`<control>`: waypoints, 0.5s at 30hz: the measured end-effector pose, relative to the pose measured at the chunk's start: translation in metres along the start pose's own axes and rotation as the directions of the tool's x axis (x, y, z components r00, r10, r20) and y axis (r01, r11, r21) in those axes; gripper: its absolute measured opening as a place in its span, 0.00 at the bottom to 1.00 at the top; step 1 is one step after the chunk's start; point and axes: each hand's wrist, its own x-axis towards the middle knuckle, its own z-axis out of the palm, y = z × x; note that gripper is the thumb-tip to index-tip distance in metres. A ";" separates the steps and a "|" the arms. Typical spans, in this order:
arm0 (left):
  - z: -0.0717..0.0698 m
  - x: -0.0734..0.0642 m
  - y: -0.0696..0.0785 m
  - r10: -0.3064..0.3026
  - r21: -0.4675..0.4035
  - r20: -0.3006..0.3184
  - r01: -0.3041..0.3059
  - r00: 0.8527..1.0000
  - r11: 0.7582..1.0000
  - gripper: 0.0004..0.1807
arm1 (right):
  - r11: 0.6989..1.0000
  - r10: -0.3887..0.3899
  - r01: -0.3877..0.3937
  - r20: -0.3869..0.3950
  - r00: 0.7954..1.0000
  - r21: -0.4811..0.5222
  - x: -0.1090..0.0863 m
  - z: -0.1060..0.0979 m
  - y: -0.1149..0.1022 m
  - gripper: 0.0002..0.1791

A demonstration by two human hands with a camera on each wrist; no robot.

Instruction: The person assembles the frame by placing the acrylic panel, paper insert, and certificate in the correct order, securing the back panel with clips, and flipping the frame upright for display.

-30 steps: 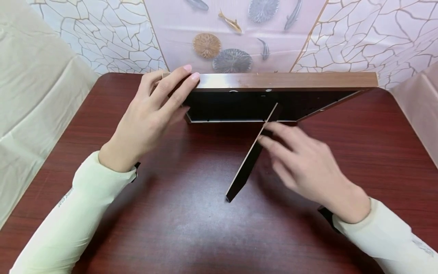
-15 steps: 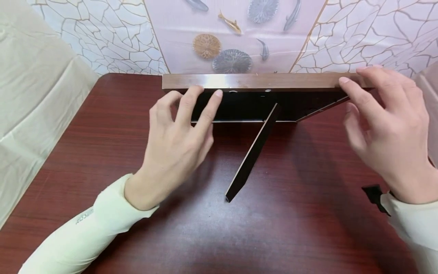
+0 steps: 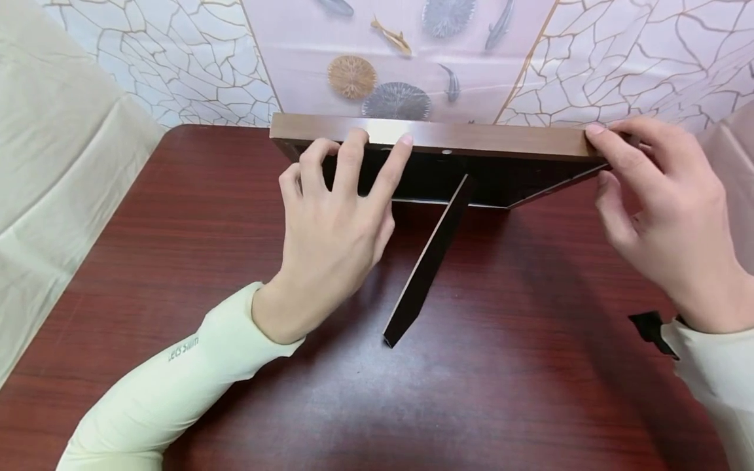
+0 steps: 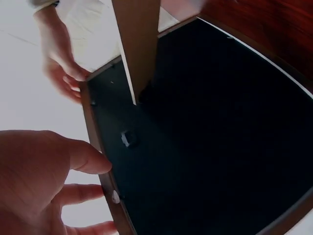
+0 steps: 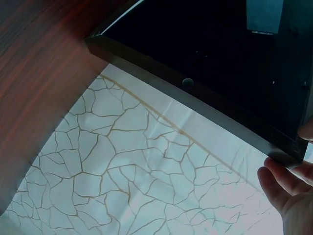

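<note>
A picture frame with a brown wooden rim and a black back board stands on the table, its back towards me. From the back board an easel leg slants down to the tabletop. My left hand holds the frame's top edge left of the middle, with the thumb on the back side of the rim in the left wrist view. At the top right corner, my right hand grips the rim between thumb and fingers. The frame's picture side is hidden.
Behind the frame hangs a patterned cloth with a crack design and a fish panel, close to the table's back edge. The dark red wooden table extends in front. Pale cloth hangs at the left.
My right hand has left the easel leg and taken the frame's top right corner. My left hand has slid right along the top edge. The frame has turned slightly, its left end rising in view.
</note>
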 end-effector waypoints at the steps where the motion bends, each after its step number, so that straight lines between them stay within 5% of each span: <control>1: 0.002 0.000 -0.002 -0.004 -0.002 0.000 0.004 1.000 1.000 0.29 | 1.000 -0.013 0.013 -0.006 1.000 0.002 -0.001 0.000 -0.002 0.21; 15: 0.012 0.015 -0.022 -0.043 -0.190 0.192 0.080 0.980 0.979 0.32 | 0.980 -0.198 0.200 -0.112 0.974 0.006 -0.017 0.005 -0.037 0.26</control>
